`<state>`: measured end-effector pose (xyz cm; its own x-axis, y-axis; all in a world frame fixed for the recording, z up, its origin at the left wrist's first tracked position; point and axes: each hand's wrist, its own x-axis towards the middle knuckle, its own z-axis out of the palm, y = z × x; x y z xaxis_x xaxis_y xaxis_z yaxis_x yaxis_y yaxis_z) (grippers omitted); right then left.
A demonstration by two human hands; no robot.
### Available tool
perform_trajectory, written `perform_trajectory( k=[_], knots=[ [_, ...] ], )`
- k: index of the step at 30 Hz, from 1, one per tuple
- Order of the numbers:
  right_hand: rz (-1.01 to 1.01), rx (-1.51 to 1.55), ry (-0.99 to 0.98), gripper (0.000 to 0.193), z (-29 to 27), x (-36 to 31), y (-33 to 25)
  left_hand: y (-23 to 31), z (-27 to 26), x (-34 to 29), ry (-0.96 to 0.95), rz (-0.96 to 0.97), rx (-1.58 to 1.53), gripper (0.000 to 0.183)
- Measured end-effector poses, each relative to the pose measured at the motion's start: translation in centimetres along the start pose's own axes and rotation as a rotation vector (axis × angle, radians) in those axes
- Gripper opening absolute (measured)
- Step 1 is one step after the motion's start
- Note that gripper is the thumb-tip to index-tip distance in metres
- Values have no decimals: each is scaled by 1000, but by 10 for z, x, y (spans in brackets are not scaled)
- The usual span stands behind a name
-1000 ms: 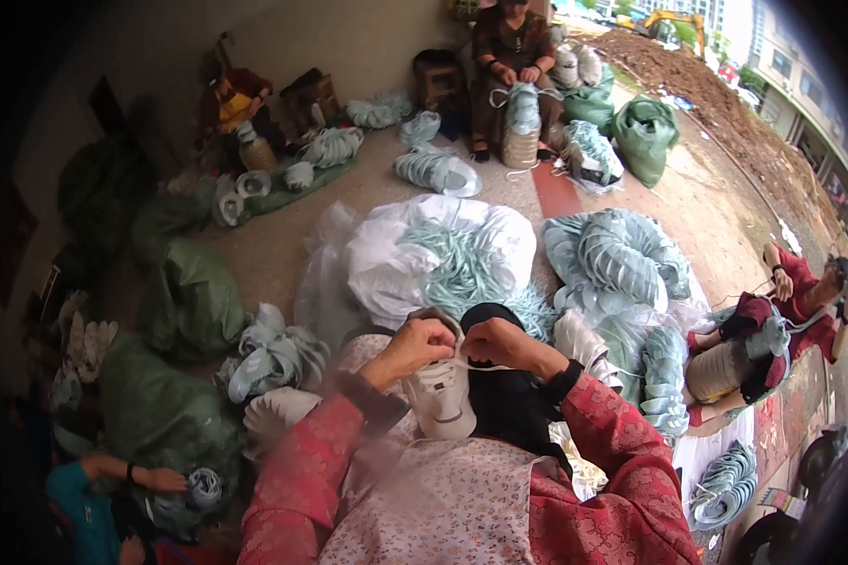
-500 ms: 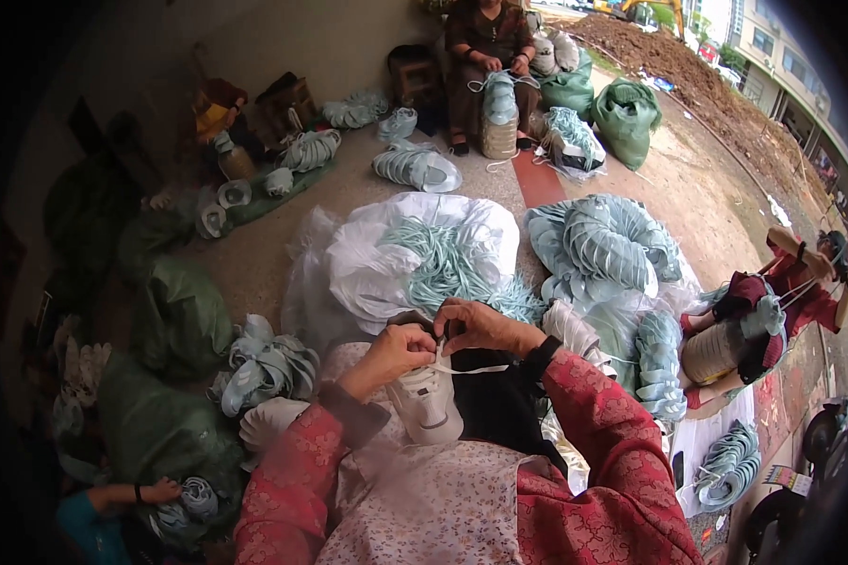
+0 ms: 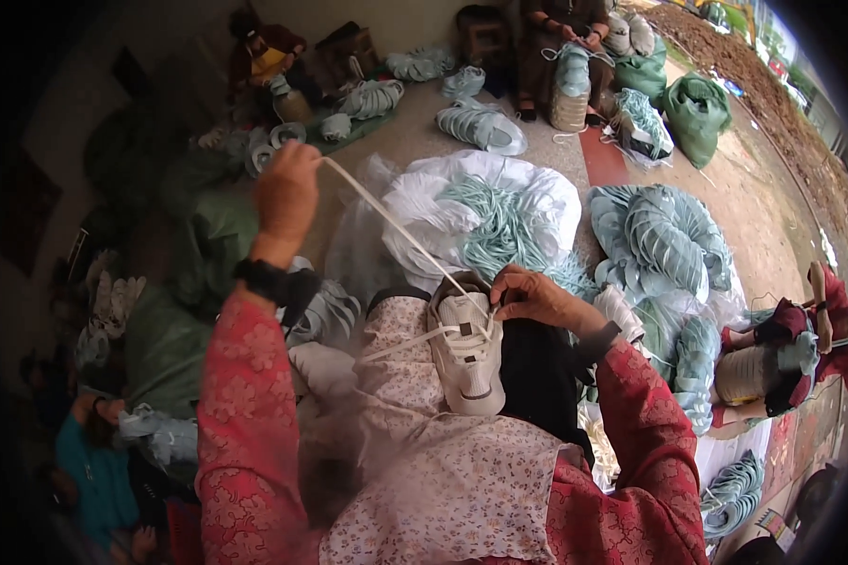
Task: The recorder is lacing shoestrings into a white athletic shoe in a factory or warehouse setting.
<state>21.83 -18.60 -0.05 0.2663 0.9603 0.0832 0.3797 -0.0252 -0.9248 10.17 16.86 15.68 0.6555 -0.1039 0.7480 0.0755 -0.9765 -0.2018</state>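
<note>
A beige and white sneaker rests on my lap, its toe toward me. My left hand is raised up and to the left, closed on a white shoelace. That lace runs taut from the hand down to the sneaker's upper eyelets. At the sneaker's right side, by the eyelets, my right hand is closed, thumb and fingers pinching its edge; whether a bit of lace is also between them I cannot tell. Another lace end hangs loose over the left side of the shoe. Below lies my floral apron.
Ahead is a white sack of pale green laces. Shoe uppers are piled to its right. Green bags stand at the left. Several people sit around, one far ahead with an upper on a jug.
My left hand has swung up and left from the shoe, drawing the lace out long. My right hand has moved to the shoe's right edge. The view has shifted left.
</note>
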Motion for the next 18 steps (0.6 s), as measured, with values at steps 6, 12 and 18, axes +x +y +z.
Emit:
perform_trajectory(
  k=[6,12,18],
  knots=[
    [-13,122,23,21,0,-12,-3,39,-29,-94,-234,-545,-630,11],
    [-99,-51,40,32,12,-34,-29,130,-70,-180,-1279,-1073,-1656,32],
    [-382,-695,99,19,20,-23,-37,163,-63,-182,-805,-1376,-2217,53]
  ],
)
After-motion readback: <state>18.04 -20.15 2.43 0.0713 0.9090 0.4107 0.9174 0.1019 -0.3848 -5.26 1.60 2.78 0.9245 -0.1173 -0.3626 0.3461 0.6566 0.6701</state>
